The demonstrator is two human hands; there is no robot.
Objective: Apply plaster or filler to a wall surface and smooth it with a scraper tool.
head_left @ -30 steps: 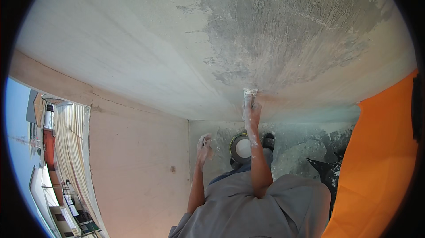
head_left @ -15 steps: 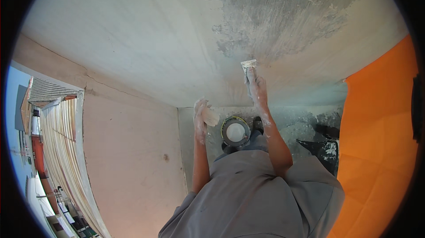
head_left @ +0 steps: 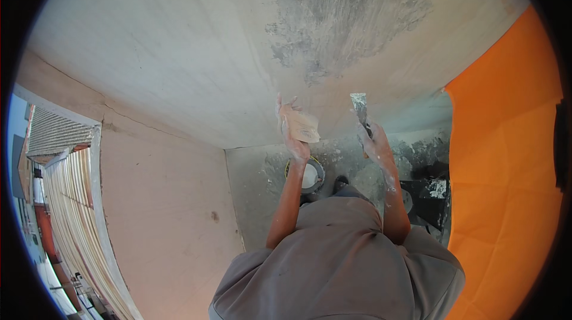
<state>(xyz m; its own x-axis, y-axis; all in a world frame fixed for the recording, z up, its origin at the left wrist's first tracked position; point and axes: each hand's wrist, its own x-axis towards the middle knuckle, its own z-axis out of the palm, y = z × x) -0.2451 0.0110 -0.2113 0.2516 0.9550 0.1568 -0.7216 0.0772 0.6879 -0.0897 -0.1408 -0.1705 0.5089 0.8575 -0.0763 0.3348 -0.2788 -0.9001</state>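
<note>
Below a wall's [head_left: 179, 52] grey patch [head_left: 351, 16], the left hand [head_left: 296, 143] holds a pale flat plate [head_left: 305, 127] and the right hand [head_left: 379, 145] grips a smeared scraper [head_left: 360, 106], seemingly readying filler; spreading would call for a steady, flattened blade.

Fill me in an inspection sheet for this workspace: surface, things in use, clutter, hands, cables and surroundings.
Surface: pale wall with a rough, streaky grey patch; floor spattered white.
Things in use: scraper, blade pointing up, whitish residue on it; flat pale slab, material unclear.
Clutter: bucket with white contents, partly behind the left forearm; dark items on the right, too unclear to name.
Hands: left holds the slab; right grips the scraper; both whitened.
Cables: nothing seen near the hands.
Surroundings: orange sheet on the right; cracked side wall and an opening to outdoors on the left.
</note>
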